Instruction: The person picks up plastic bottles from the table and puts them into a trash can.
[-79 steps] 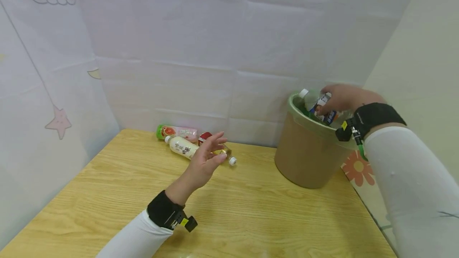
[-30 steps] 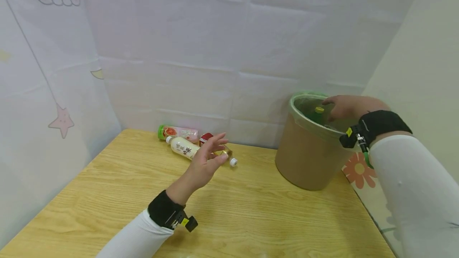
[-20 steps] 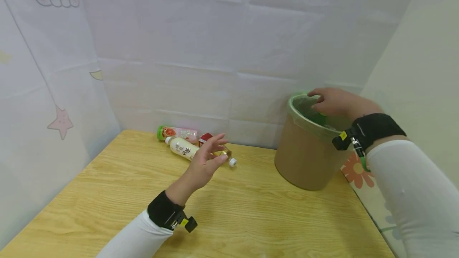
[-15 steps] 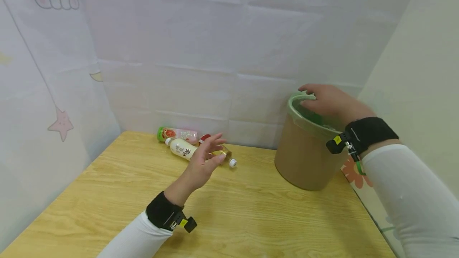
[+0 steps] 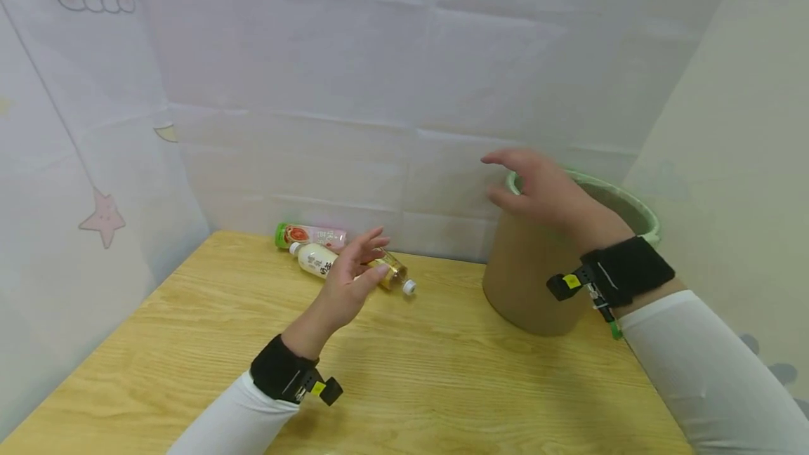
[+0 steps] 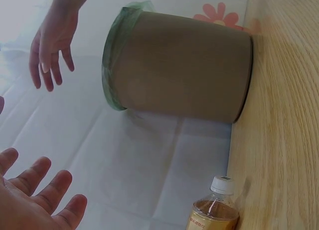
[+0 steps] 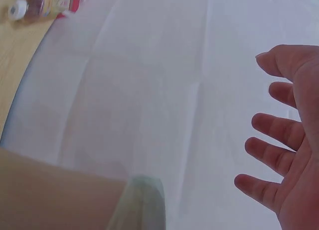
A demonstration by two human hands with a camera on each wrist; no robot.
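Note:
My right hand [image 5: 537, 188] hovers open and empty at the left rim of a brown bin [image 5: 524, 279] lined with a green bag; the same hand [image 6: 50, 41] and bin [image 6: 184, 70] show in the left wrist view. The right wrist view shows this hand's spread fingers [image 7: 279, 155] against the white wall. My left hand [image 5: 350, 279] is raised open over the table, just in front of several bottles lying by the wall: a white-capped amber bottle [image 5: 393, 275], a cream bottle [image 5: 312, 260] and a pink one with a green cap [image 5: 310, 235]. The amber bottle [image 6: 215, 210] lies below my left fingers [image 6: 35, 190].
The wooden table [image 5: 442, 385] stands in a corner of white sheet walls [image 5: 316, 90]. The bin stands at the table's back right, near the right edge. A flower-patterned sheet [image 6: 219, 16] hangs behind it.
My right hand let a bottle go into the bin, then rose out and moved left past the rim. My left hand stayed hovering by the bottles.

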